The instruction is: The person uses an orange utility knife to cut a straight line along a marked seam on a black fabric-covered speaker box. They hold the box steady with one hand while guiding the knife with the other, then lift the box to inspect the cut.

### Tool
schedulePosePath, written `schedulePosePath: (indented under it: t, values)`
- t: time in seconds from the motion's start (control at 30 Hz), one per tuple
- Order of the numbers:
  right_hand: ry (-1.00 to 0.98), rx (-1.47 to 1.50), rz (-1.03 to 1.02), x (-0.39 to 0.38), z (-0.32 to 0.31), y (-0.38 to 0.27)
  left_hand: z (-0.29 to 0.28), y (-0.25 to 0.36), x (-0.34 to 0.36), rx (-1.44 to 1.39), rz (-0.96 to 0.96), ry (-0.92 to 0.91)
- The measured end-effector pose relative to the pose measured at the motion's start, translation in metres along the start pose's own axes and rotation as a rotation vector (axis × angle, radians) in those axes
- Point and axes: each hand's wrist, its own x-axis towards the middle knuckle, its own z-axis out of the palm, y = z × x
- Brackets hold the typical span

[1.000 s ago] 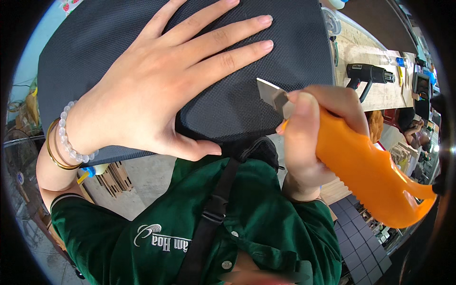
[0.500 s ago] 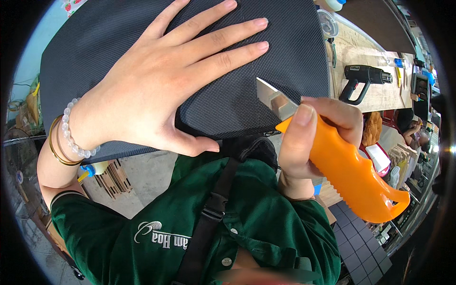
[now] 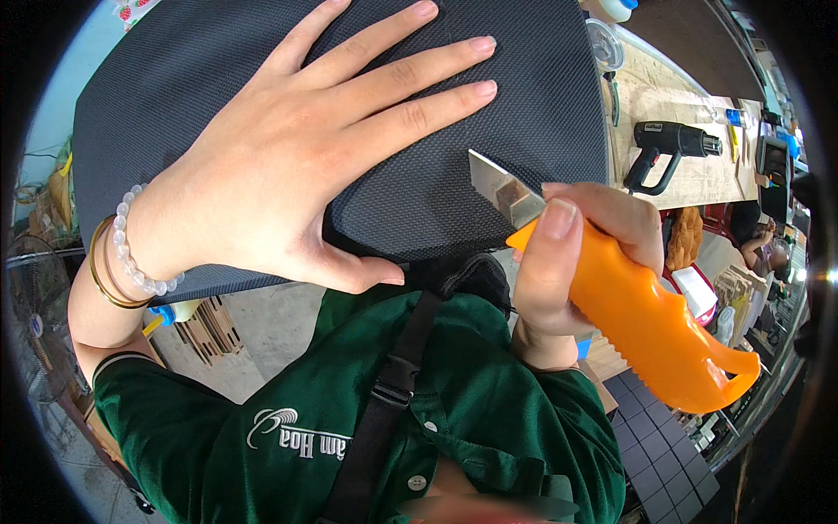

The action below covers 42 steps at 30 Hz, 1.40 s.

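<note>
A large black panel with a woven texture [image 3: 524,96] spans the upper part of the view, its near edge facing my body. My left hand [image 3: 297,148] lies flat on it, fingers spread, the thumb along the near edge. In my right hand [image 3: 567,253] is a utility knife with an orange handle [image 3: 637,306], gripped between thumb and fingers. Its short metal blade points up and left over the panel, near the right part of the near edge. Whether the blade tip touches the surface I cannot tell.
To the right, a wooden workbench [image 3: 676,188] carries a black heat gun [image 3: 668,153] and a clear plastic cup [image 3: 604,44]. A standing fan [image 3: 39,323] is at the far left. Stacked brown sheets [image 3: 208,330] lie below the panel. Another person sits at the far right.
The knife has shifted slightly, its blade tip now a little lower and to the left. My left hand stays nearly in place.
</note>
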Motion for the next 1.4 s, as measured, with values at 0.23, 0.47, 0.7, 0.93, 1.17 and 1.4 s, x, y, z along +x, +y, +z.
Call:
schedulePosePath:
  t: [0.23,0.47,0.7,0.93,1.17,1.4]
  values:
    - [-0.178,-0.056,-0.044,0.013,-0.006,-0.010,0.004,-0.001,-0.001,-0.005,0.014,0.029]
    - [-0.260,0.098,0.062,0.014,-0.010,-0.006,0.000,0.002,0.004,0.000,-0.025,0.023]
    - [0.087,0.091,0.094,0.015,-0.030,0.023,0.000,0.003,0.001,-0.060,-0.047,-0.034]
    - [-0.046,0.402,0.303,0.008,-0.047,0.021,0.000,0.000,0.003,-0.045,-0.025,-0.004]
    - [-0.095,0.465,0.249,0.013,-0.039,0.030,-0.012,0.004,0.005,-0.208,-0.089,-0.015]
    - [0.066,0.729,0.207,-0.004,-0.043,0.029,-0.013,0.003,0.007,-0.179,-0.014,0.044]
